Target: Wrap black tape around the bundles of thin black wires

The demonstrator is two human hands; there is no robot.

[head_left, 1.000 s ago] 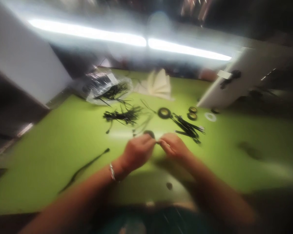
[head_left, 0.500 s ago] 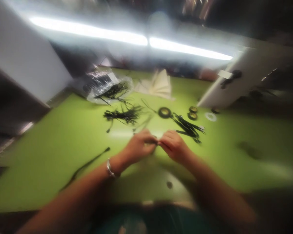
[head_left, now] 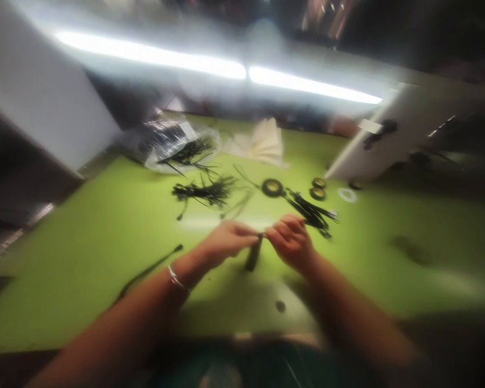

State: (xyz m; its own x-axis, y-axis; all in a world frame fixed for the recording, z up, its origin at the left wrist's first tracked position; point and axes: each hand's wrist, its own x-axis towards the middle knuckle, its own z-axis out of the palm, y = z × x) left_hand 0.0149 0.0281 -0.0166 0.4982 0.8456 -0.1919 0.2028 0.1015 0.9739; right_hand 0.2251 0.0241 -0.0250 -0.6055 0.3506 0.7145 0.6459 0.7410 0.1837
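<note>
A short black strip (head_left: 254,255), which looks like tape, hangs down from between my fingertips. My left hand (head_left: 230,240) is closed, pinching the strip's upper end between thumb and fingers. Close against it, my right hand (head_left: 291,240) is closed too, with its fingertips at the same end. Blur hides the exact contact there. A bundle of black cables (head_left: 311,210) lies just beyond my right hand. Left of my hands, a single black cable (head_left: 149,269) with a small connector runs partly behind my left forearm.
On the green table (head_left: 84,231) lie a tangle of black cables (head_left: 206,191), a large tape roll (head_left: 272,187), small tape rolls (head_left: 318,192) and a white ring (head_left: 347,194). Farther back are a clear plastic bag (head_left: 157,161) and pale folded sheets (head_left: 267,143). White panels (head_left: 367,145) flank the table.
The black strip now shows hanging below my fingertips, where it was hidden before. My left hand has flattened and shifted slightly left; my right hand has turned a little, its fingers rising.
</note>
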